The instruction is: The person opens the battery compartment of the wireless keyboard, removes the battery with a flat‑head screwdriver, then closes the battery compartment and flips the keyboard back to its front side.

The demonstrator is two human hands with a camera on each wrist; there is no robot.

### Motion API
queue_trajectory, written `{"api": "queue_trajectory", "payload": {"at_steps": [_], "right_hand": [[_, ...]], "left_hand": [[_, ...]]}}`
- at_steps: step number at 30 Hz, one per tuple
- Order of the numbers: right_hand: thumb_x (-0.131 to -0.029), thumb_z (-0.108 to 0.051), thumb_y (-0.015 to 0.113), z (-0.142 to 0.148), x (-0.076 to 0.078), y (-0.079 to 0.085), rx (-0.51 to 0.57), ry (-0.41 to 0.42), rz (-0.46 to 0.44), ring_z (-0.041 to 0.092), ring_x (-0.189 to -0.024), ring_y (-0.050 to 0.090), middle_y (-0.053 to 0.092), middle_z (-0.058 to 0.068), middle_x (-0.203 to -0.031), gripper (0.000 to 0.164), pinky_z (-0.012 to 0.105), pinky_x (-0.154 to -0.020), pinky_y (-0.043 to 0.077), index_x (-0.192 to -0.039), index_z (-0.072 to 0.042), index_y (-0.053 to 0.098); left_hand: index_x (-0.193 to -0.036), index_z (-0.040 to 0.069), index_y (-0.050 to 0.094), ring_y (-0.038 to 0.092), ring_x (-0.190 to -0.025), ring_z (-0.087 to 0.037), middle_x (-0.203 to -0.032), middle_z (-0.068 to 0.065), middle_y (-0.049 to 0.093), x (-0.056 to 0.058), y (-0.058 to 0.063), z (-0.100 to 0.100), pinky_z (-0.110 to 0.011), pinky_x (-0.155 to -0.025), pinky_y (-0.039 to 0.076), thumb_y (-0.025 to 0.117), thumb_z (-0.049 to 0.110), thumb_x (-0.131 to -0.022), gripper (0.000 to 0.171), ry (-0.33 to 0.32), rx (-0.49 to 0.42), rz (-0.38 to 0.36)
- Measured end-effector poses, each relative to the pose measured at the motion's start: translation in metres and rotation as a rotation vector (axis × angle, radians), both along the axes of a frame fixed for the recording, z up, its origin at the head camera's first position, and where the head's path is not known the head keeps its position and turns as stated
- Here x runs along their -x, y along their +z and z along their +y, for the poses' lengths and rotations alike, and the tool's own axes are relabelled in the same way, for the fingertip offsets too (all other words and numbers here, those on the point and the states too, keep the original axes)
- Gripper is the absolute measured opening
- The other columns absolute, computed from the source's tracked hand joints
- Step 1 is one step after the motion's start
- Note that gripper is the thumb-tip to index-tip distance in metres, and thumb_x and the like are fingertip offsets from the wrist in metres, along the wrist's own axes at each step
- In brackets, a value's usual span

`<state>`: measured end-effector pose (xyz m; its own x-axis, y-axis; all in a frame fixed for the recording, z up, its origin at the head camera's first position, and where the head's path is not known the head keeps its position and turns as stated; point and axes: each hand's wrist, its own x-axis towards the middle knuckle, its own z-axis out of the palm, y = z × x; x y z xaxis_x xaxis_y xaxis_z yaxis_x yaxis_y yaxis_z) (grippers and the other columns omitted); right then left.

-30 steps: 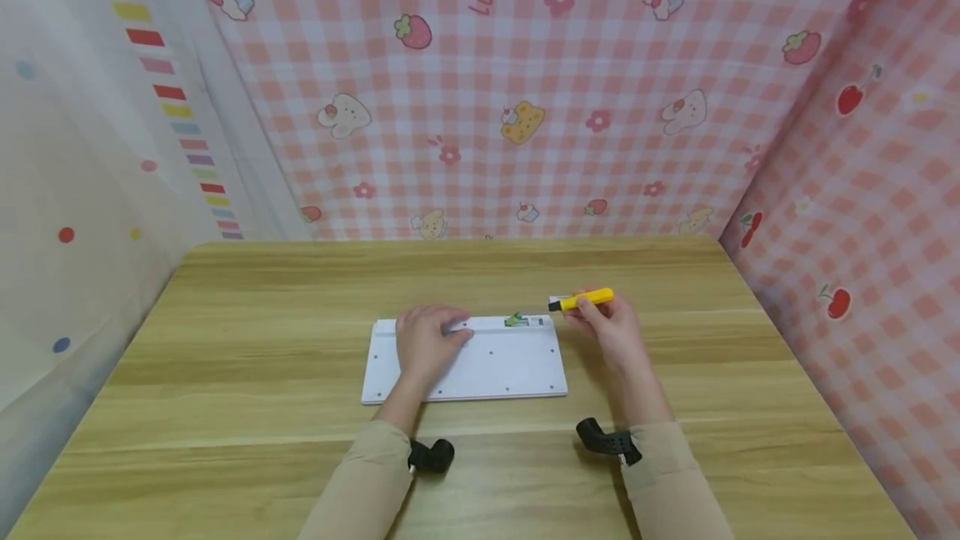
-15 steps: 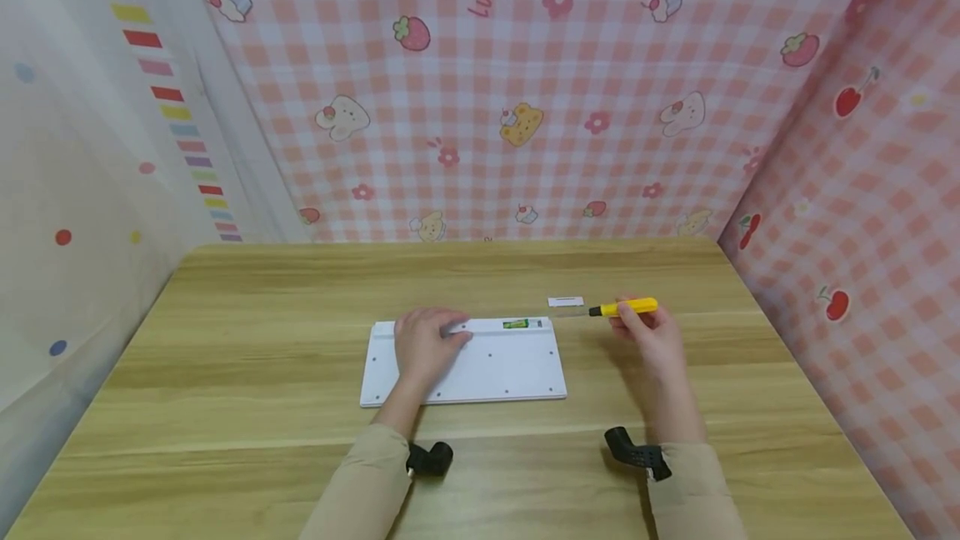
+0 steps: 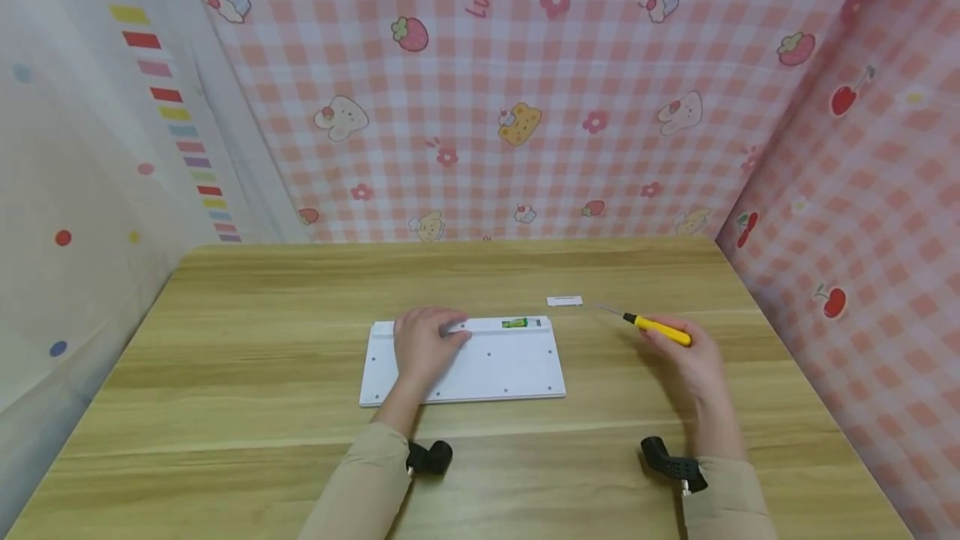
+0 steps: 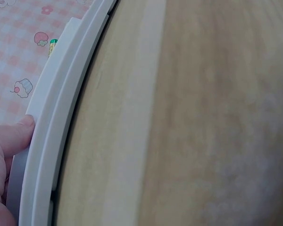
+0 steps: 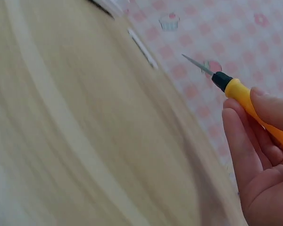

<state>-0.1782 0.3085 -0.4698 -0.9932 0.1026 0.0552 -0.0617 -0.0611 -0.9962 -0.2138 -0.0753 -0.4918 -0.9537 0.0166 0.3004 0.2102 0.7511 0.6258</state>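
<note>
A white keyboard (image 3: 517,367) lies face down on the table, screw heads showing on its underside. My left hand (image 3: 426,346) grips it left of the middle, thumb on the underside and fingers over the far raised edge. In the left wrist view the thumb (image 4: 19,136) presses at that ridge. A green battery (image 3: 515,323) sits in the uncovered slot near the keyboard's far right corner. To the right, above the table, my right hand (image 3: 693,357) holds a screwdriver (image 3: 663,329) by its yellow handle. Its thin metal blade (image 5: 198,64) points left, away from the keyboard.
A small white battery cover (image 3: 564,301) lies on the wooden table (image 3: 262,323) behind the keyboard's right corner. Patterned cloth (image 3: 450,65) hangs behind the table and along its sides. Each wrist wears a black camera mount.
My right hand has drawn the screwdriver right, away from the keyboard, and tilted its handle toward me. The battery, raised at an angle earlier, now lies flat in the slot. The left hand stays put.
</note>
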Motion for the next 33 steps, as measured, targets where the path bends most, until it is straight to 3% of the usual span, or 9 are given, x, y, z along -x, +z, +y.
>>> {"api": "queue_trajectory", "payload": {"at_steps": [3, 6, 10, 12, 17, 19, 25, 30, 33], "right_hand": [[-0.092, 0.010, 0.062, 0.010, -0.001, -0.006, 0.101, 0.010, -0.008, 0.011, -0.087, 0.071, 0.071, 0.000, -0.096, 0.016, 0.025, -0.081, 0.055, -0.108, 0.006, 0.064], [-0.092, 0.013, 0.059, 0.019, -0.002, -0.009, 0.148, 0.028, -0.029, 0.013, -0.087, 0.071, 0.069, 0.002, -0.095, 0.019, 0.026, -0.080, 0.056, -0.100, -0.002, 0.067], [-0.091, 0.014, 0.060, 0.029, -0.005, -0.010, 0.108, 0.030, -0.056, 0.011, -0.087, 0.071, 0.068, 0.001, -0.094, 0.019, 0.025, -0.080, 0.055, -0.102, 0.000, 0.067], [-0.092, 0.009, 0.063, 0.035, -0.008, -0.009, 0.005, 0.031, -0.076, 0.008, -0.087, 0.069, 0.068, -0.003, -0.094, 0.015, 0.023, -0.080, 0.055, -0.106, 0.005, 0.065], [-0.094, -0.016, 0.070, 0.047, -0.010, -0.004, -0.524, 0.039, -0.093, 0.001, -0.088, 0.056, 0.064, -0.007, -0.099, 0.034, 0.015, -0.077, 0.046, -0.115, 0.010, 0.063], [-0.093, -0.020, 0.071, 0.051, -0.009, -0.003, -0.659, 0.041, -0.086, 0.002, -0.089, 0.051, 0.065, -0.001, -0.103, 0.037, 0.016, -0.075, 0.042, -0.115, 0.009, 0.065], [-0.092, -0.016, 0.073, 0.057, -0.006, -0.007, -0.754, 0.049, -0.066, 0.002, -0.091, 0.053, 0.065, 0.017, -0.111, 0.031, 0.013, -0.077, 0.043, -0.112, 0.007, 0.068], [-0.092, -0.017, 0.073, 0.055, -0.002, -0.008, -0.825, 0.041, -0.035, 0.012, -0.098, 0.053, 0.064, 0.020, -0.115, 0.030, 0.018, -0.081, 0.042, -0.113, 0.003, 0.070], [-0.091, -0.014, 0.073, 0.054, -0.002, -0.009, -0.821, 0.053, 0.026, 0.009, -0.101, 0.051, 0.064, 0.021, -0.117, 0.028, 0.018, -0.083, 0.041, -0.114, 0.002, 0.071]], "left_hand": [[-0.105, 0.024, 0.077, 0.060, -0.112, -0.021, -0.111, 0.004, 0.072, 0.000, -0.001, -0.001, -0.044, -0.111, 0.024, 0.083, 0.028, -0.082, 0.025, -0.004, 0.004, 0.004], [-0.106, 0.024, 0.077, 0.060, -0.112, -0.021, -0.112, 0.004, 0.072, 0.001, -0.001, -0.001, -0.044, -0.111, 0.023, 0.083, 0.028, -0.082, 0.025, -0.003, 0.005, 0.002], [-0.105, 0.024, 0.077, 0.060, -0.112, -0.020, -0.112, 0.004, 0.072, 0.000, -0.001, 0.000, -0.045, -0.111, 0.023, 0.083, 0.028, -0.081, 0.025, -0.003, 0.005, 0.005], [-0.105, 0.024, 0.077, 0.060, -0.112, -0.020, -0.111, 0.004, 0.072, 0.000, 0.000, 0.000, -0.045, -0.111, 0.024, 0.083, 0.028, -0.081, 0.025, -0.003, 0.003, 0.010], [-0.104, 0.023, 0.077, 0.061, -0.111, -0.021, -0.110, 0.004, 0.073, 0.000, 0.000, 0.000, -0.044, -0.111, 0.024, 0.084, 0.026, -0.081, 0.024, -0.002, -0.004, 0.017], [-0.104, 0.023, 0.077, 0.061, -0.111, -0.021, -0.110, 0.004, 0.073, 0.000, 0.000, 0.000, -0.045, -0.111, 0.024, 0.084, 0.026, -0.081, 0.024, -0.003, -0.005, 0.021], [-0.104, 0.023, 0.077, 0.061, -0.111, -0.021, -0.110, 0.004, 0.073, -0.001, 0.001, 0.000, -0.047, -0.110, 0.025, 0.084, 0.026, -0.081, 0.025, -0.003, 0.000, 0.028], [-0.105, 0.023, 0.077, 0.061, -0.112, -0.021, -0.111, 0.004, 0.073, -0.001, 0.001, 0.001, -0.046, -0.110, 0.025, 0.083, 0.026, -0.081, 0.025, -0.003, 0.004, 0.022], [-0.105, 0.024, 0.077, 0.060, -0.112, -0.021, -0.111, 0.004, 0.072, -0.001, 0.001, 0.001, -0.045, -0.110, 0.025, 0.083, 0.027, -0.081, 0.025, -0.002, 0.004, 0.011]]}}
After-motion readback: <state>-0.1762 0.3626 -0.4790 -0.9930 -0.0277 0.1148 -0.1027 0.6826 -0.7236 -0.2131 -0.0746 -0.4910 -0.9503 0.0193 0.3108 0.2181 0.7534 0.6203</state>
